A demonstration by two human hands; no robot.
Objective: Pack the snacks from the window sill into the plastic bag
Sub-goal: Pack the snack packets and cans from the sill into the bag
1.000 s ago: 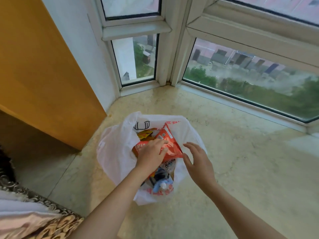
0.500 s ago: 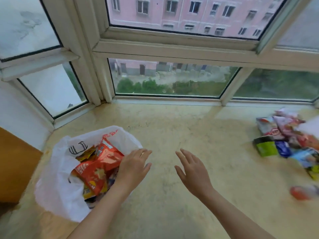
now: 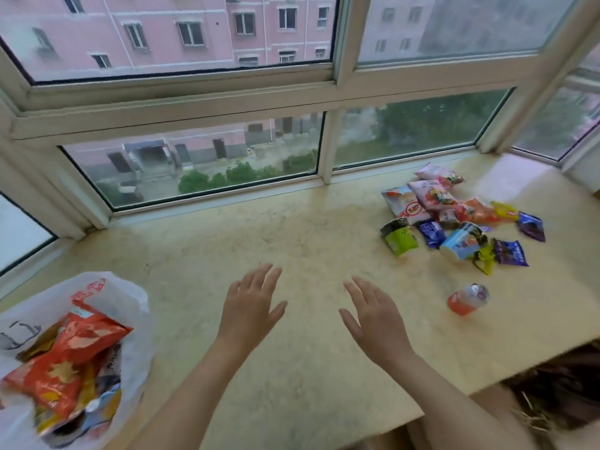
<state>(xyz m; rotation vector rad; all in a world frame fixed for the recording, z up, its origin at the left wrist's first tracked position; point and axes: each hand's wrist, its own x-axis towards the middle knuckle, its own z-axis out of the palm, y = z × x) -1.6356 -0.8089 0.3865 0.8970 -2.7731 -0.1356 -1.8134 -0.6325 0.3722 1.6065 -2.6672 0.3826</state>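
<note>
We count one white plastic bag at near left and one orange can alone at right. We count about a dozen snack packets piled far right, and two empty hands.

The left hand has come out of the plastic bag and no longer touches the red packet — it now hovers flat, fingers spread, over the bare window sill, the bag away at its eight o'clock. The right hand has moved with it, empty and spread just beside it. The view has swung right: the bag has slid to the lower left edge, and the snack pile — out of sight a second ago — lies at two o'clock from the right hand, with an orange jar nearer at three o'clock.
</note>
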